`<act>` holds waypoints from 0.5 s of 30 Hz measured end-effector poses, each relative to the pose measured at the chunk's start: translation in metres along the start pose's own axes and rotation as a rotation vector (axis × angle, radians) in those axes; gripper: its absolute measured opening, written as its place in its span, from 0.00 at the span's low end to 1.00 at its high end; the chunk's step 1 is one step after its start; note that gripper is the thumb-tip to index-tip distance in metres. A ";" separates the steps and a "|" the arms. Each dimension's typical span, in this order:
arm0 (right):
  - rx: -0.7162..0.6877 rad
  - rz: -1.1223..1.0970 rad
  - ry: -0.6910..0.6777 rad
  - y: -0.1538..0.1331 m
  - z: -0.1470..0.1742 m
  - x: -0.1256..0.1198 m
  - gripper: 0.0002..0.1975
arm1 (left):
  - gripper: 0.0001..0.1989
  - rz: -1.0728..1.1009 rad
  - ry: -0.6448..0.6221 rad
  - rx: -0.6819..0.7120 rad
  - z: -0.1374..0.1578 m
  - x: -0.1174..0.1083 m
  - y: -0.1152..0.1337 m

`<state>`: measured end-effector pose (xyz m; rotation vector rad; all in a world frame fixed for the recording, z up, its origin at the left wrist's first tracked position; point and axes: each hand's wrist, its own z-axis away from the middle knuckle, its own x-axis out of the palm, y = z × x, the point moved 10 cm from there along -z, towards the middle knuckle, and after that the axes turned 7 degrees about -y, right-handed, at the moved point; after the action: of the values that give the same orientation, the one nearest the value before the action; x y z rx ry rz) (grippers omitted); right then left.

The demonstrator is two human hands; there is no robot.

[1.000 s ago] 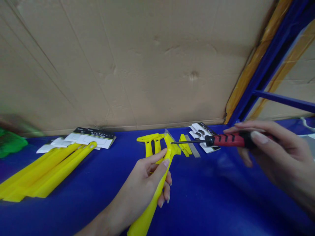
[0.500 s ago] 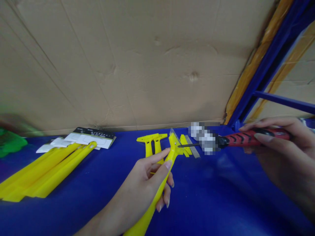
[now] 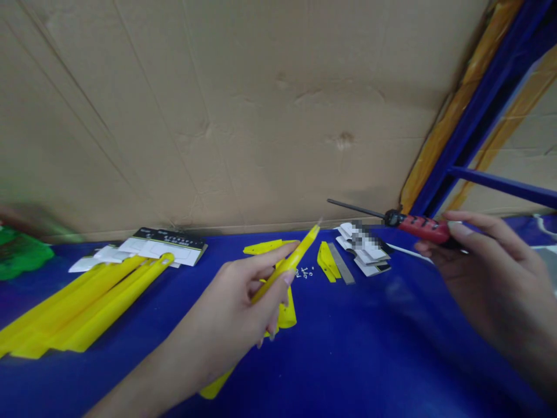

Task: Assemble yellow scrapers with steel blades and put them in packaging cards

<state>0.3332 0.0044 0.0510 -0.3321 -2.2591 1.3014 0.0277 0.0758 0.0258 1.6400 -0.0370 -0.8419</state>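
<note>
My left hand (image 3: 243,296) is wrapped round the handle of a yellow scraper (image 3: 300,249), turned edge-on with its head pointing up and right. Most of the handle is hidden by the hand. In my right hand (image 3: 500,261) is a red and black screwdriver (image 3: 422,227), its shaft pointing left, apart from the scraper. Other yellow scraper parts (image 3: 263,248) lie behind my left hand, partly covered. Small screws (image 3: 304,273) are scattered beside it. To their right lie small yellow plates (image 3: 328,261) and grey metal blades (image 3: 342,264).
Several yellow scrapers (image 3: 108,296) with header cards (image 3: 161,244) lie at the left. Folded cards (image 3: 365,249) sit near the cardboard wall (image 3: 261,116). A green bag (image 3: 21,252) stands far left; a blue frame (image 3: 478,122) rises at the right of the blue table (image 3: 331,360).
The screwdriver tip has come away from the scraper's head and risen. My left hand has turned the scraper from face-on to edge-on, uncovering the screws on the table.
</note>
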 end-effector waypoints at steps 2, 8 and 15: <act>0.024 -0.006 -0.061 0.003 0.003 0.007 0.08 | 0.25 -0.442 0.094 0.194 0.003 -0.014 0.022; 0.036 0.085 -0.180 0.011 0.013 0.015 0.10 | 0.28 -1.112 -0.038 0.125 -0.003 0.000 0.000; 0.192 0.085 -0.156 0.036 0.011 0.018 0.15 | 0.29 -1.256 -0.073 0.113 -0.006 0.005 -0.005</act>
<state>0.3105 0.0224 0.0213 -0.2687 -2.2426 1.6248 0.0325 0.0795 0.0194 1.6480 0.9963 -1.8415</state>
